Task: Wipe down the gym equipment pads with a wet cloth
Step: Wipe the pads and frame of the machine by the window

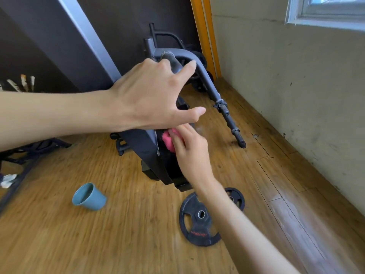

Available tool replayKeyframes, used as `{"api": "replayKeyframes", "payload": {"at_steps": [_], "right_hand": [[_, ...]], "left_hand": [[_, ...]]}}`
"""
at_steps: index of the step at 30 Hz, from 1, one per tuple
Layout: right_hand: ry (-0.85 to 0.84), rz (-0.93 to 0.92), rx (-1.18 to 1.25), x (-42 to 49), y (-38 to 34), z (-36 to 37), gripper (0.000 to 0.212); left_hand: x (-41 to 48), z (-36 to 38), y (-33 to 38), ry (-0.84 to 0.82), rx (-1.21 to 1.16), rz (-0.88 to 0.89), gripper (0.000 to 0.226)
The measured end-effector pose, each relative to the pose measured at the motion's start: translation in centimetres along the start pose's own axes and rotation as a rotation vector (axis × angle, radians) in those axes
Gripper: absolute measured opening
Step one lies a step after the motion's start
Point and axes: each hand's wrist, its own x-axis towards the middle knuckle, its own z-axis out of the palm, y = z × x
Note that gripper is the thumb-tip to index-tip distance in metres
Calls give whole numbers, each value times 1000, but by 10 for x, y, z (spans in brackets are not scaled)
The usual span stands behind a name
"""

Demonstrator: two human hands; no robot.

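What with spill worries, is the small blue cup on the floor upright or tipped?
Upright: the small blue cup stands base-down on the wooden floor, mouth up.

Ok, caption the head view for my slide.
Right hand holds a pink cloth against the black equipment pad while the left hand rests on the grey frame bar.
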Motion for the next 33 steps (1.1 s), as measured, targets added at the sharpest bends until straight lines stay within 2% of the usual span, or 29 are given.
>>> {"api": "replayKeyframes", "payload": {"at_steps": [2, 5, 8, 10, 13, 15, 18, 20, 21, 23, 27, 30, 33], "right_hand": [[87, -12, 16, -40, 12, 3, 40], [137, 74, 211, -60, 23, 3, 47], [70, 280, 363, -50, 34, -6, 41], [-18, 438, 334, -41, 51, -12, 38], [-90, 526, 282, -35, 66, -15, 37], [-48, 492, 336, -21, 56, -14, 35], [0, 222, 468, 4, 26, -17, 27], [-50, 46, 387, 17, 14, -20, 25], [-56, 19, 343, 19, 18, -20, 24], [-57, 93, 276, 19, 42, -17, 28], [-86, 438, 275, 4, 78, -11, 29], [-80, 303, 347, 22, 56, -15, 24], [-101, 132, 469, 29, 35, -23, 27]], "left_hand": [[-1, 1, 2, 1, 10, -2, 100], [-2, 0, 6, 6, -13, 11, 98], [-4, -3, 7, 0, -31, 1, 97], [-5, -3, 9, 0, -35, -11, 98], [-6, -3, 13, 10, -27, -26, 98], [-5, -3, 14, 19, -21, -36, 98], [-5, -5, 17, 24, -26, -43, 94], [-6, -5, 18, 21, -42, -51, 92], [-6, -5, 18, 21, -55, -51, 92], [-7, -6, 18, 27, -66, -52, 90], [-8, -7, 20, 21, -60, -46, 89], [-6, -7, 21, 19, -62, -48, 91], [-5, -6, 19, 23, -87, -45, 91]]}}
